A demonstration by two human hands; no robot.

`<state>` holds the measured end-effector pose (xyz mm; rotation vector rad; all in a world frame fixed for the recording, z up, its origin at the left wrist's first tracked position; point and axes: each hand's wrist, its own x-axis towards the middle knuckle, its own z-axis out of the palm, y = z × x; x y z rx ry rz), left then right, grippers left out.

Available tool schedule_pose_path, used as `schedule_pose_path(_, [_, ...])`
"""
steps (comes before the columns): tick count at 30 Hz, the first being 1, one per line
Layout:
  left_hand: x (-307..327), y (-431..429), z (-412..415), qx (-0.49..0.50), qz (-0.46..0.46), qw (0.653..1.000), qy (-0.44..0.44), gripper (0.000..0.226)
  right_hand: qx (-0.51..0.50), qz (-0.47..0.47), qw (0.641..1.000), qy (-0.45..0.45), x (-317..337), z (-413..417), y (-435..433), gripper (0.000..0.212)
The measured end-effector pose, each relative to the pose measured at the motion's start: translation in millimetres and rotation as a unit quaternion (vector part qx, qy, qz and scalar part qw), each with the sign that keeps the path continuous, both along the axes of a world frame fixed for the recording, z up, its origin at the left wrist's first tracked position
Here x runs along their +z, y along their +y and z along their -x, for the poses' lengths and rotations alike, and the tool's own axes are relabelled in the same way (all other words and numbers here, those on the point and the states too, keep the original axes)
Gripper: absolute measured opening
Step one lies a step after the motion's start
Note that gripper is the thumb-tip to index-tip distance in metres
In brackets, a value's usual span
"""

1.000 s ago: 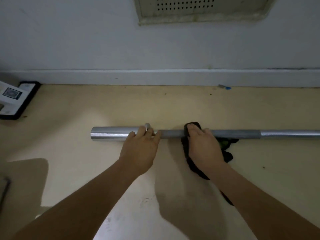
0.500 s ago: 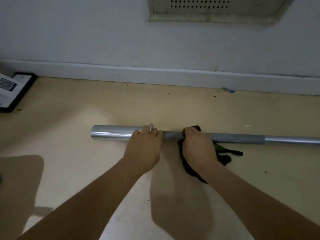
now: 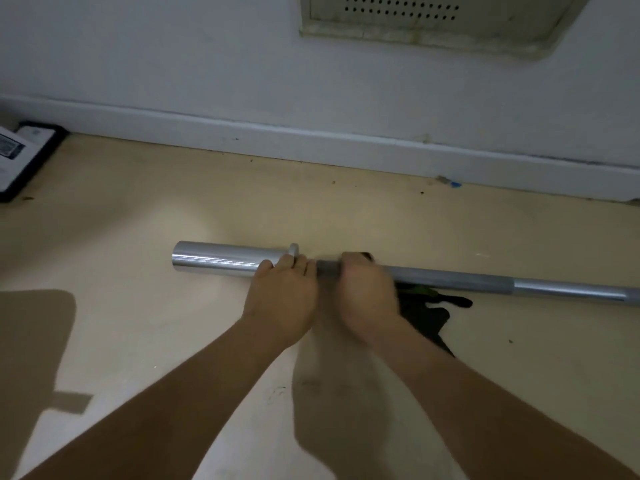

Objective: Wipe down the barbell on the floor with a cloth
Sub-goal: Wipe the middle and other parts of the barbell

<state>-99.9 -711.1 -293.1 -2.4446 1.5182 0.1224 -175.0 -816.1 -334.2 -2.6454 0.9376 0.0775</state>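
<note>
A: Lay across the floor [image 3: 145, 216], nine to three o'clock: barbell [image 3: 450, 279].

B: And gripped?

A: Steadied by left hand [image 3: 282, 296], curled shut at the collar. Right hand [image 3: 367, 294] clamped on dark cloth [image 3: 424, 315].

B: Changed?

A: Slid toward nine o'clock, almost meeting the left. Probably finished that stroke; far shaft left.

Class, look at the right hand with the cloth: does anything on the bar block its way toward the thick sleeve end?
Yes. The left hand grips the silver metal barbell at its collar, directly beside the right hand holding the dark cloth, blocking that path.
</note>
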Motion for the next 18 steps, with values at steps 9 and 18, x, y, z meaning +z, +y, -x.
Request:
schedule_pose_path(9, [5, 30, 16, -0.046, -0.047, 0.998, 0.001, 0.044, 0.07, 0.036, 0.996, -0.048, 4, 62, -5, 0.042])
schedule_pose_path(18, [-14, 38, 0, -0.038, 0.096, 0.994, 0.031, 0.025, 0.153, -0.027, 0.982, -0.108, 0, 12, 28, 0.031])
